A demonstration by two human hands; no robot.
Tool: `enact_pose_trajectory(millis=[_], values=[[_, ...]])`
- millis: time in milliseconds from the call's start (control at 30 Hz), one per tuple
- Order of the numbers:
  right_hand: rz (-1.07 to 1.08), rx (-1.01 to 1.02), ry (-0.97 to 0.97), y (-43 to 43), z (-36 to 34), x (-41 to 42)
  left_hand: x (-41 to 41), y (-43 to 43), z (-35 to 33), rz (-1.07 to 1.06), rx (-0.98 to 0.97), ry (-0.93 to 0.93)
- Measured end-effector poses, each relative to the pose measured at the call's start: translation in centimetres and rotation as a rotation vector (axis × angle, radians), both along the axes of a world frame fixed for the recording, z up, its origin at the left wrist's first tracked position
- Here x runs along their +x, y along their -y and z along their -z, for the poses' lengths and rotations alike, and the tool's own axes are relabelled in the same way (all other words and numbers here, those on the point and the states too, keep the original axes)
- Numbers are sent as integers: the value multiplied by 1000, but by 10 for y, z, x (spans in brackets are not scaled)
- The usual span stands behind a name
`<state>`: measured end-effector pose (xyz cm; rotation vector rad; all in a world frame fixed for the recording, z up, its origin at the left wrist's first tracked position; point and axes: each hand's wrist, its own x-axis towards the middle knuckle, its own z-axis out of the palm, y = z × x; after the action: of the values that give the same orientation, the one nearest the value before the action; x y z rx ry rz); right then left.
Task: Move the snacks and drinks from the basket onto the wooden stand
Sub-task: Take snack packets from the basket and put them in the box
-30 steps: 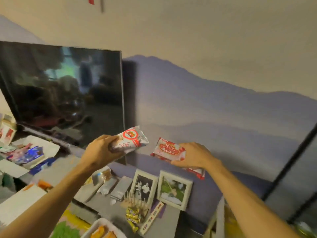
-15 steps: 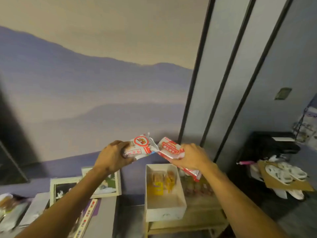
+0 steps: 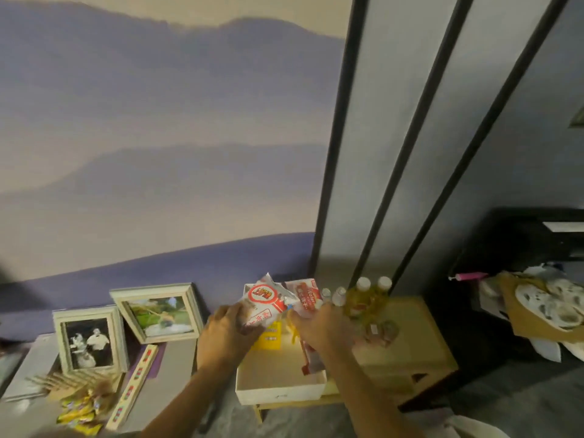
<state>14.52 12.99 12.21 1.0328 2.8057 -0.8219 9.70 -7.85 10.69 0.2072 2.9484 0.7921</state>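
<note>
Since 0.5 s ago both hands have dropped lower in view, and the two snack packs now hang just over the white box (image 3: pixel 278 392) on the wooden stand (image 3: pixel 410 352); earlier they were above it, against the wall.

Left hand (image 3: pixel 226 335): grip clamped on the white pack (image 3: pixel 268 303) with a red round logo, held by its lower end, pack tilted up and to the right.

Right hand (image 3: pixel 325 330): grip clamped on the red wafer pack (image 3: pixel 305 298); its lower end shows below the hand, reaching down inside the box. The two packs touch or overlap at their upper ends; cannot tell which.

Box holds yellow packets (image 3: pixel 268 338) at its far end. Bottles (image 3: pixel 366 300) with white caps stand on the stand just right of the box, near the wall.

Two picture frames (image 3: pixel 158 311) lean against the wall on the grey tabletop (image 3: pixel 177 371) to the left. Yellow snacks (image 3: pixel 80 412) lie at its near edge.
</note>
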Motion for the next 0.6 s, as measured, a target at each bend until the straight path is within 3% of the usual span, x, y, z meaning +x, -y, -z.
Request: enact_pose_trajectory(millis=[233, 467, 600], values=[[97, -110, -40, 17, 104, -11, 3, -46, 88, -173, 51, 86], [93, -15, 30, 9, 193, -15, 3, -69, 121, -238, -38, 94], [41, -44, 16, 6, 182, -11, 4, -66, 123, -189, -53, 126]])
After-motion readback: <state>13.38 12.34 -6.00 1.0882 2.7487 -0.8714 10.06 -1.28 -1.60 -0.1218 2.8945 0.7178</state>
